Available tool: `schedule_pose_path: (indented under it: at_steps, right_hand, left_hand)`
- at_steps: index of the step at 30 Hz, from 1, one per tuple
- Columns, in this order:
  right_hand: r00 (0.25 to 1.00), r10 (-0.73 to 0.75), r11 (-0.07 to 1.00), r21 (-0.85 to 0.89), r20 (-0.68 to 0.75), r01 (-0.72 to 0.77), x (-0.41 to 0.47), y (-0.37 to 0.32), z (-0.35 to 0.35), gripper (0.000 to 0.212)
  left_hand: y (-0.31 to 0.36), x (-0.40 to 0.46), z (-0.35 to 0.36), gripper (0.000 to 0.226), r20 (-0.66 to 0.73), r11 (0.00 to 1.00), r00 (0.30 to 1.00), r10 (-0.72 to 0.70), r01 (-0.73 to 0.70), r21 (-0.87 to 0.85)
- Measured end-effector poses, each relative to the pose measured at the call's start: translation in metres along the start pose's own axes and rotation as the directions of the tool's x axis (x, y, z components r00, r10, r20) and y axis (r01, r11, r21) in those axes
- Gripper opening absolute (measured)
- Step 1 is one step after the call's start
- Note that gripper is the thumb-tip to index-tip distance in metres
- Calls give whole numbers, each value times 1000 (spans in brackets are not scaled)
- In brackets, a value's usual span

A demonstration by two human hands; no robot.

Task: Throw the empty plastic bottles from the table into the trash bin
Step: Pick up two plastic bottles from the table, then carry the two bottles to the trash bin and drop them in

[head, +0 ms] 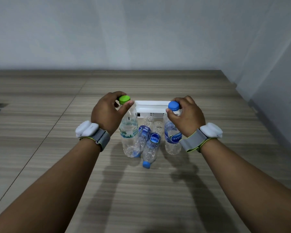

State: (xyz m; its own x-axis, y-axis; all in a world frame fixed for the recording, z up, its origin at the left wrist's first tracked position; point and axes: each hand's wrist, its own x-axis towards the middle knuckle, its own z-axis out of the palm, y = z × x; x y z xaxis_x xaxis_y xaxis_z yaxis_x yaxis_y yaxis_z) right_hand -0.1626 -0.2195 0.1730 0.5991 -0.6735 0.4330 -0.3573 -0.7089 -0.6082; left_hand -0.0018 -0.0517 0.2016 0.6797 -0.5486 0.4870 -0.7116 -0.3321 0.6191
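Standing upright, the green-capped bottle (128, 130) and blue-capped bottle (172, 133) are pinched at their necks by the left hand (106, 111) and right hand (186, 115); two bottles (perhaps more) lie toward 6 o'clock.

Tabletop (208, 174): wood-grain laminate, grey-brown, matt, fine streaks, thin seams. Green-capped bottle (128, 132): clear thin plastic, glossy, ribbed lower body, printed film label. Blue-capped bottle (172, 135): same clear plastic, glossy blue label. Two small bottles lying down (150, 148): clear, crinkled, shiny. Caps: opaque plastic, matt, ridged sides. White tray (151, 105): smooth plastic, slight sheen. Wrist bands (101, 138): woven grey cloth, white smooth plastic units.
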Motion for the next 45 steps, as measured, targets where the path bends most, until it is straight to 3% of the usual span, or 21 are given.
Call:
schedule_pose_path:
  at_steps: [10, 18, 31, 45]
  right_hand:
    - [976, -171, 983, 98, 135, 158, -5, 7, -15, 29]
    - [918, -317, 931, 261, 239, 253, -26, -35, 5, 28]
    - [733, -563, 805, 456, 383, 380, -107, -174, 74, 31]
    - [504, -737, 663, 625, 451, 412, -289, -363, 160, 26]
  left_hand:
    - [30, -62, 0, 34, -107, 984, 984, -146, 155, 86]
    - [33, -114, -45, 34, -254, 935, 930, -267, 314, 167]
    - [-4, -230, -174, 35, -516, 804, 759, -397, 559, 204]
    - [-69, -414, -354, 35, -679, 619, 558, -477, 762, 191]
